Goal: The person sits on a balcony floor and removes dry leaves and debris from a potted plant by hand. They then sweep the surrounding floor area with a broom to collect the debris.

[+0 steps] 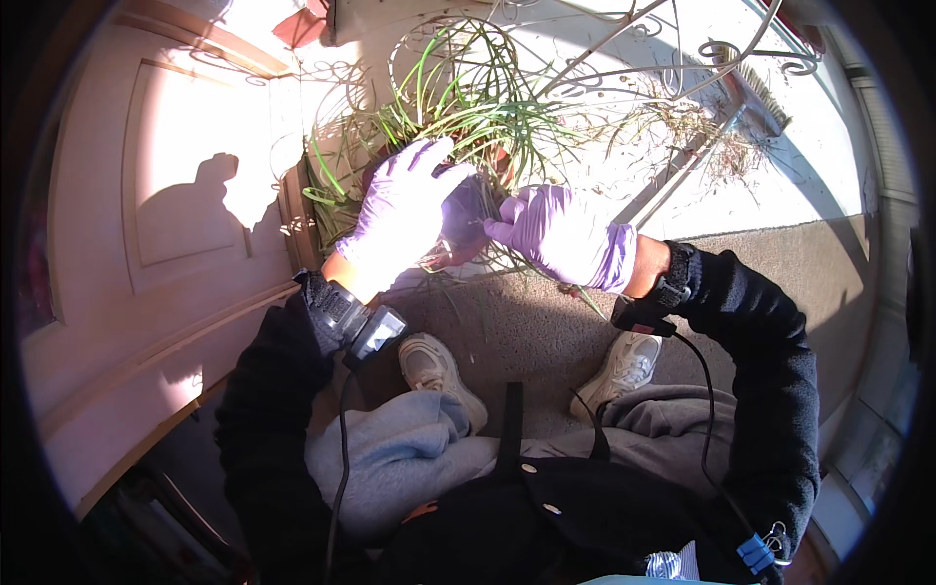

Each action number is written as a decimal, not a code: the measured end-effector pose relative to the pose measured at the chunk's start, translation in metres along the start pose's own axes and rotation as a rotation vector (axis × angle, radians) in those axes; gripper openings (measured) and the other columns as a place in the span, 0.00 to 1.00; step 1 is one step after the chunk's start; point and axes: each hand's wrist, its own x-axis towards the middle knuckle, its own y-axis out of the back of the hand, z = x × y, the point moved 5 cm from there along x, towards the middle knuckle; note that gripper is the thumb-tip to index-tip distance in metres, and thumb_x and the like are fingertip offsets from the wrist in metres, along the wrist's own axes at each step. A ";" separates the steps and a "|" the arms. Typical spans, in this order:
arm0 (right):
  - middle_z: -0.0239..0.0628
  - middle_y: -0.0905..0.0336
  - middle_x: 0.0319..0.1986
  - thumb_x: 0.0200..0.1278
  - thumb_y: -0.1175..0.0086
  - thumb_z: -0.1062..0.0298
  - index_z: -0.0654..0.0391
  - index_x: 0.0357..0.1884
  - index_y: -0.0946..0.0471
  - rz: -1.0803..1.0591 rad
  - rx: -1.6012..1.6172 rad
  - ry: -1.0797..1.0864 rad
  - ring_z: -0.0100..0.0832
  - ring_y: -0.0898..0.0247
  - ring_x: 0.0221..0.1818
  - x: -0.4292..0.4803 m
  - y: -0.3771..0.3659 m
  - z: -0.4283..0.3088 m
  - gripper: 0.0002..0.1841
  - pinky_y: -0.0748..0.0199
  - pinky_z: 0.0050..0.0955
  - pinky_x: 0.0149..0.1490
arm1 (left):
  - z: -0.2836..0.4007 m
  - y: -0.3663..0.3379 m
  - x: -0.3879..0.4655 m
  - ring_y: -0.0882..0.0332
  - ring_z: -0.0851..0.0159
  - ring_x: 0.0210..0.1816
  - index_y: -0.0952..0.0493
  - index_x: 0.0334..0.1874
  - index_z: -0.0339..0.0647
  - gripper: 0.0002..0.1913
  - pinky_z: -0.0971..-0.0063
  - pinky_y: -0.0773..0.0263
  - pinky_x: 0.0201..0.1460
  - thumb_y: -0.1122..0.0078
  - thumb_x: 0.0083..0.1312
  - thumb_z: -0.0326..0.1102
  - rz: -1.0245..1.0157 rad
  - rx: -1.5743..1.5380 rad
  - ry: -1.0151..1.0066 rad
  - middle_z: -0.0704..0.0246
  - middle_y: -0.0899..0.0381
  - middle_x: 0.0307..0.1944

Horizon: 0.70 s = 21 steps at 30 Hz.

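A potted plant with long, thin, grass-like leaves (468, 95) stands before me, green blades mixed with dry ones. Part of a reddish-brown pot (504, 162) shows among the leaves. My left hand (406, 201), in a thin purple glove, lies over the near side of the plant with its fingers curved. Whether those fingers grip anything is hidden by the hand and the glare. Just to its right, my gloved right hand (552, 230) has its fingers curled in, thumb and forefinger pinching thin leaf strands at the plant's near edge.
A white scrolled metal stand (621, 73) reaches over the top right. Beneath it lie a broom (760, 102) and dry leaf litter (687, 128) on a sunlit white surface. A panelled door (186, 175) stands on the left. My shoes (431, 365) rest on a rough grey step (512, 329).
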 end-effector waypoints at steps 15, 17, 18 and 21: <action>0.28 0.20 0.30 0.73 0.44 0.63 0.61 0.44 0.22 -0.143 1.214 -0.947 0.16 0.29 0.29 -0.029 0.006 0.090 0.11 0.28 0.18 0.35 | -0.026 0.028 -0.009 0.29 0.55 0.62 0.21 0.56 0.49 0.17 0.63 0.34 0.67 0.42 0.64 0.27 0.251 -0.400 0.048 0.63 0.26 0.61; 0.28 0.20 0.30 0.73 0.45 0.62 0.61 0.43 0.21 -0.223 1.067 -0.939 0.15 0.30 0.28 -0.034 0.027 0.115 0.11 0.29 0.17 0.33 | -0.023 0.027 -0.008 0.29 0.55 0.61 0.21 0.56 0.49 0.18 0.63 0.34 0.67 0.41 0.64 0.27 0.222 -0.417 0.058 0.64 0.26 0.60; 0.28 0.20 0.29 0.72 0.44 0.61 0.59 0.41 0.20 -0.296 1.035 -0.983 0.15 0.29 0.28 -0.040 0.033 0.126 0.11 0.30 0.17 0.32 | -0.021 0.028 -0.008 0.29 0.55 0.61 0.21 0.56 0.49 0.18 0.62 0.34 0.67 0.41 0.63 0.27 0.215 -0.424 0.053 0.64 0.26 0.60; 0.27 0.21 0.28 0.71 0.42 0.60 0.59 0.39 0.19 -0.339 0.853 -0.964 0.15 0.29 0.29 -0.058 0.050 0.150 0.12 0.32 0.17 0.31 | -0.008 0.034 -0.012 0.30 0.56 0.61 0.21 0.56 0.49 0.18 0.62 0.34 0.67 0.41 0.63 0.27 0.265 -0.344 -0.058 0.65 0.26 0.61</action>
